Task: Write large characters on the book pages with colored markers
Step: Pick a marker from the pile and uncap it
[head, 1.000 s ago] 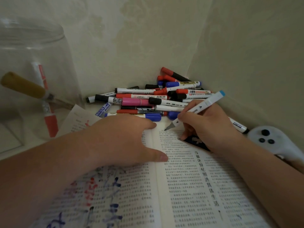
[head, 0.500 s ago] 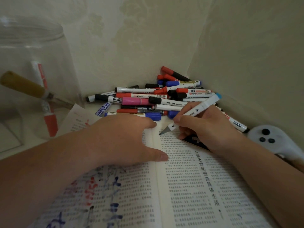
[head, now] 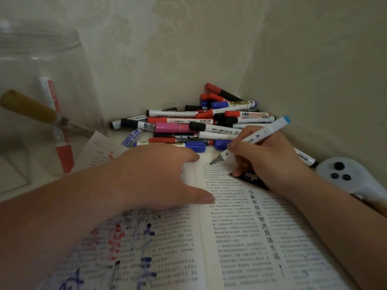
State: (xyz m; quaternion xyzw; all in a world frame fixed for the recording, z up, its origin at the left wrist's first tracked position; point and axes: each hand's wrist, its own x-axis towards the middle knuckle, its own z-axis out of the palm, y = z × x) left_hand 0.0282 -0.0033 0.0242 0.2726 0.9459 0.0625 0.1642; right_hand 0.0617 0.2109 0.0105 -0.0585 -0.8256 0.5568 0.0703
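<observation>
the open book of printed text lies flat in the near middle, its left page pinned by the spread left hand, likely so the pages cannot spring up. the right hand pinches a white marker with a light-blue end cap, tip slanted down at the far top of the right page, just right of the left hand.

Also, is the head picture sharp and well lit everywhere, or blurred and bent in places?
Head view: dim, soft light, no hard shadows; the book print is sharpest near the right hand and its marker, and blurs toward the bottom edge; the wide lens bends the wall corner and the clear jar at left.
</observation>
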